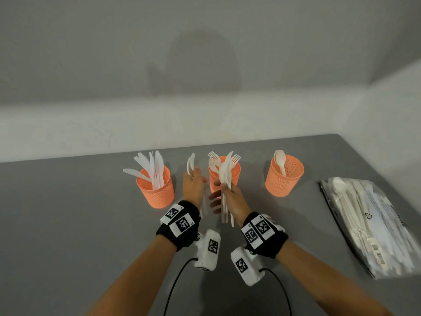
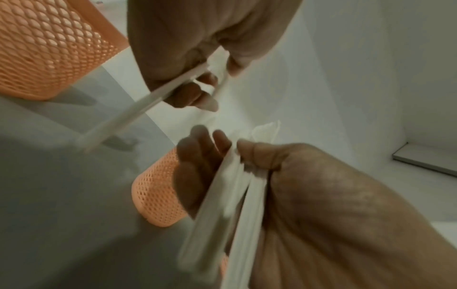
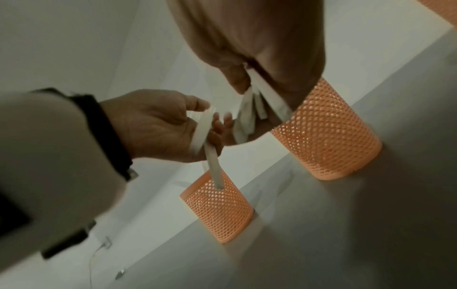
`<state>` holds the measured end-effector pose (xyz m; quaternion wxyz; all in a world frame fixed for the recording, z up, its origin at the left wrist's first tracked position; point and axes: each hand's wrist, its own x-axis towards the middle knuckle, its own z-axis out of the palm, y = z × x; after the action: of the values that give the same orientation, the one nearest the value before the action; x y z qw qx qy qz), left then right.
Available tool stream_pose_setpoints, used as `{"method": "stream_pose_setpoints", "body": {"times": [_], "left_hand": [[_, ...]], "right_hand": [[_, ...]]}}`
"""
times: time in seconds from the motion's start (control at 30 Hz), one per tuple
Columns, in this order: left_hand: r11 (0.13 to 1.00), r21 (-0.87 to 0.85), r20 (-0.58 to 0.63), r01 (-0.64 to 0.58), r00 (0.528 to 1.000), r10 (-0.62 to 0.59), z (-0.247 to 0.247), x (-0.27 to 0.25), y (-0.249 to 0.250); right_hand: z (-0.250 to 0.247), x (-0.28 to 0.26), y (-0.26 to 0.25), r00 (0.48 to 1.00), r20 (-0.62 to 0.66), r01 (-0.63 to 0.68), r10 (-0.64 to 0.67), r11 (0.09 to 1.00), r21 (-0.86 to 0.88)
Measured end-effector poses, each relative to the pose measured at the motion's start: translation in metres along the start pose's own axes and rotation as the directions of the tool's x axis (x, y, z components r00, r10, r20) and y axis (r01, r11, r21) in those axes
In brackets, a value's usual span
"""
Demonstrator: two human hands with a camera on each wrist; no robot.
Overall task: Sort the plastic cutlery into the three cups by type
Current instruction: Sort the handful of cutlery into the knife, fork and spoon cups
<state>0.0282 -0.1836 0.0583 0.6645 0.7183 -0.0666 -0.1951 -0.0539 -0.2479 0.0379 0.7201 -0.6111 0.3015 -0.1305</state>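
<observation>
Two white spoons [image 1: 191,164] are pinched in the left hand [image 1: 193,187], just beside the knife cup [image 1: 156,187]. A bundle of cutlery [image 1: 226,179] is clasped in the right hand [image 1: 233,202], directly before the fork cup [image 1: 224,173]; the spoon cup [image 1: 283,176] stands well to its right.

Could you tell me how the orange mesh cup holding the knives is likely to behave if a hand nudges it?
The orange perforated plastic cup on the left looks light, so it would probably slide on the smooth grey tabletop. The white plastic knives stand well above its rim and lean to one side, so it may tip rather than stay upright. Its perforated wall probably flexes slightly.
</observation>
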Motion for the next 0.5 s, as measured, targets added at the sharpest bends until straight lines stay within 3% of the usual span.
{"method": "stream_pose_setpoints", "body": {"times": [0.07, 0.17, 0.37, 0.5], "left_hand": [[0.996, -0.079, -0.04, 0.027, 0.999, -0.03, -0.002, 0.003, 0.003], [0.987, -0.158, 0.038, 0.035, 0.999, -0.029, -0.005, -0.003, 0.009], [0.998, 0.037, 0.238, -0.053, 0.97, 0.043, 0.004, -0.021, 0.001], [0.992, 0.099, 0.216, -0.082, 0.975, 0.059, 0.01, -0.024, -0.003]], "right_hand": [[0.0, 0.002, 0.005, 0.997, -0.069, 0.016, -0.022, 0.997, -0.075], [-0.001, 0.008, 0.011, 0.985, -0.135, 0.068, -0.111, 0.956, -0.287], [0.005, 0.004, 0.003, 0.97, -0.135, 0.138, -0.2, 0.919, -0.369], [0.006, -0.001, 0.002, 0.974, -0.081, 0.157, -0.212, 0.887, -0.435]]}}
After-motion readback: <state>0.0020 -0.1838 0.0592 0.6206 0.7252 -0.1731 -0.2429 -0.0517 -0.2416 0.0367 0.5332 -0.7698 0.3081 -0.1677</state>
